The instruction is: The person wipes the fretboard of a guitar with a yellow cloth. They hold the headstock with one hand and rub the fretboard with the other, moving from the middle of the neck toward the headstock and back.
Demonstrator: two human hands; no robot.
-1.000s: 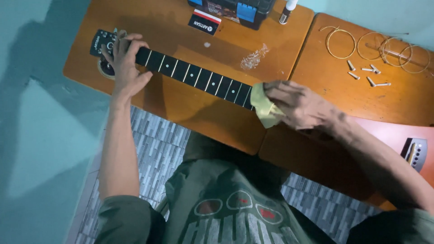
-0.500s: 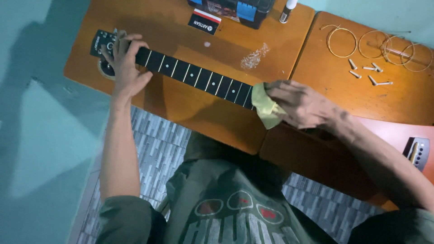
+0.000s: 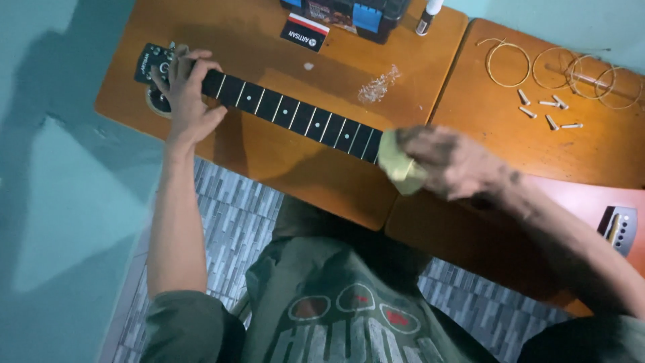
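An unstrung guitar lies across two orange wooden tables. Its dark fretboard (image 3: 295,114) runs from the headstock (image 3: 152,62) at the left toward the reddish body (image 3: 571,202) at the right. My left hand (image 3: 186,94) is closed around the neck just beside the headstock. My right hand (image 3: 450,161) presses a yellow cloth (image 3: 400,165) onto the body end of the fretboard and is blurred by motion.
Coiled strings (image 3: 557,67) and several white bridge pins (image 3: 547,111) lie on the right table (image 3: 497,107). A black-and-blue case (image 3: 349,13), a small black card (image 3: 304,32), a marker (image 3: 426,15) and a patch of dust (image 3: 377,86) sit on the left table (image 3: 269,154). The bridge (image 3: 618,228) shows at far right.
My right hand with the cloth has slid slightly down along the fretboard end and now looks blurred. My left hand has stayed on the neck.
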